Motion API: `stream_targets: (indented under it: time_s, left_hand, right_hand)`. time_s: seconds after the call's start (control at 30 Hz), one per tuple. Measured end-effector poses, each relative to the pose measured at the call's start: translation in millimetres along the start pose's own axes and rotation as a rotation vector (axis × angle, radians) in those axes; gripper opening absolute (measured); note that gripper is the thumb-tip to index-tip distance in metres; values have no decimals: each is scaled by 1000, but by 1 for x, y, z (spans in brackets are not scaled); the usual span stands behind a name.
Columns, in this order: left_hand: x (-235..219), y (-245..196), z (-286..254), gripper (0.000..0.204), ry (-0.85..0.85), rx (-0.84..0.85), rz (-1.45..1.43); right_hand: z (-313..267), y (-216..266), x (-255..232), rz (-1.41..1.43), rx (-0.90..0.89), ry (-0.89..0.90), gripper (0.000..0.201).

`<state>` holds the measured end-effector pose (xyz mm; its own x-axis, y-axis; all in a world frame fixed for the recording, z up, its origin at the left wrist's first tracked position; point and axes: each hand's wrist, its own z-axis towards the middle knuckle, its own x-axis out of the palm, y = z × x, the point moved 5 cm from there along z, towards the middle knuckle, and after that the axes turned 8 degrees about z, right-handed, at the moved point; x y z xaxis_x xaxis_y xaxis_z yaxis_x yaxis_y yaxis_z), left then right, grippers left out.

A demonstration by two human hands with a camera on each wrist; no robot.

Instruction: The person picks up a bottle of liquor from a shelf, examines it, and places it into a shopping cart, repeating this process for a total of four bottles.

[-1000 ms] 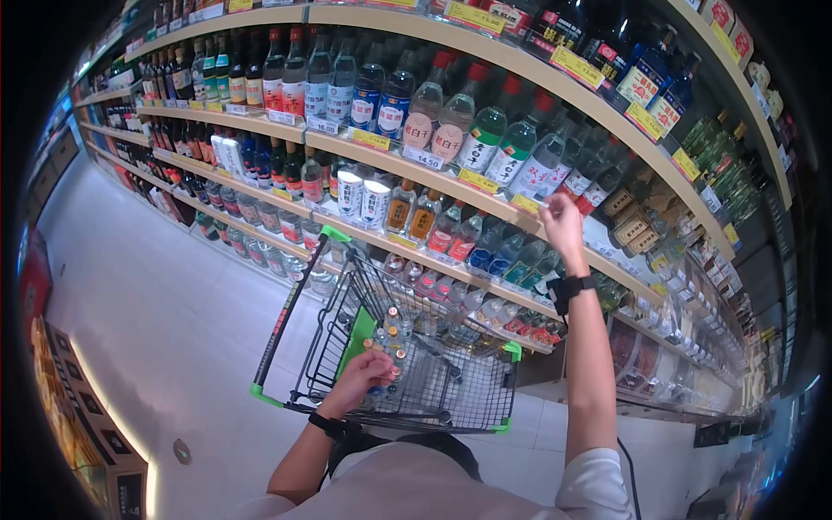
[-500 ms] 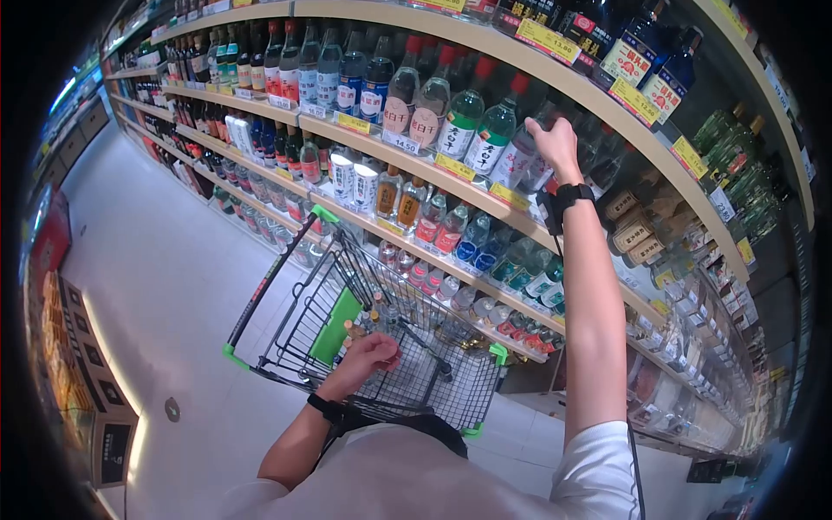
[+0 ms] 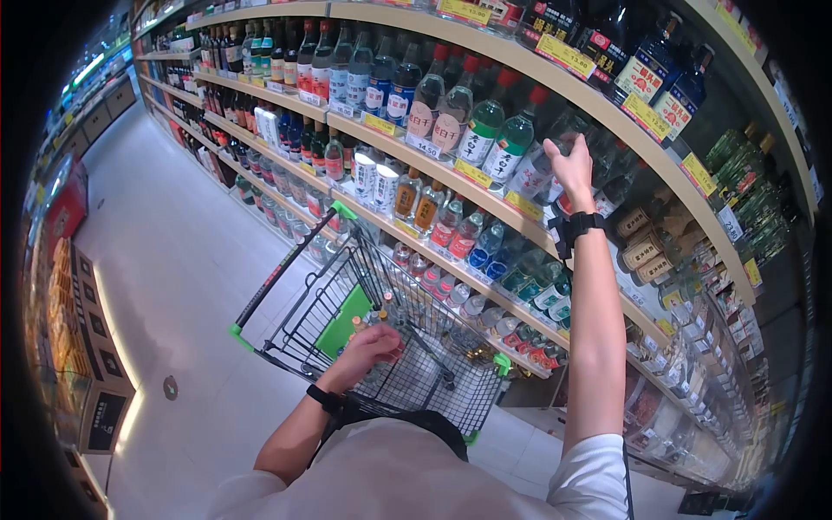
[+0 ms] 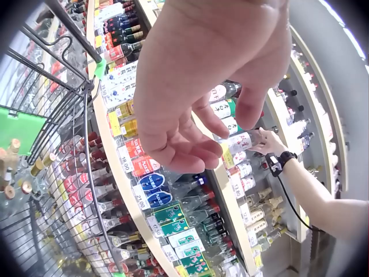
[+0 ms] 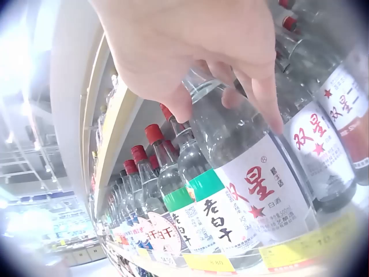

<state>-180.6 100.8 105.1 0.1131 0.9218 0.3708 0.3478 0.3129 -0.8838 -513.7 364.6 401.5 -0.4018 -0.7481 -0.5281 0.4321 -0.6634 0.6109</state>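
On the shelf, my right hand (image 3: 573,173) grips the upper part of a clear bottle (image 3: 529,178) with a white label and red characters. In the right wrist view the fingers and thumb of that hand (image 5: 199,43) are round the shoulder of the bottle (image 5: 262,196), which stands nearly upright at the shelf edge beside a green-and-white labelled bottle (image 5: 216,208). My left hand (image 3: 368,351), loosely bent and holding nothing, hangs over the shopping cart; in the left wrist view that hand (image 4: 207,75) covers part of the shelves.
The cart (image 3: 332,325) has a green panel and several bottles (image 4: 12,161) inside. Long curved shelves (image 3: 433,160) full of bottles and price tags run across the front. Blue bottles (image 3: 646,74) stand on the shelf above. Floor (image 3: 173,286) lies to the left.
My right hand has gone from the front of the shelf to the bottle and closed round its upper part. The left hand stays over the cart. The head view has shifted slightly.
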Motion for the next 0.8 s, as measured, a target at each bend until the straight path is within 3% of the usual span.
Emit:
stream_targets:
  time_s: [0.23,0.33,0.43,0.63,0.8]
  left_hand:
    - [-1,-9,15,18,88,55,32]
    - [5,-23,24,16,103,101,-27]
    - [11,-41,39,20,141,147,-58]
    - [34,-84,51,50,140,328,-61]
    - [47,-112,43,60,183,274,-293]
  right_hand:
    - [-43,48,-34,133,-247,-35,45]
    - [-59,68,-49,245,-245,-21,40]
    - [-78,77,-55,367,-179,38,38]
    - [-130,85,-34,571,-19,252,36]
    - [-169,105,-2,820,137,405,38]
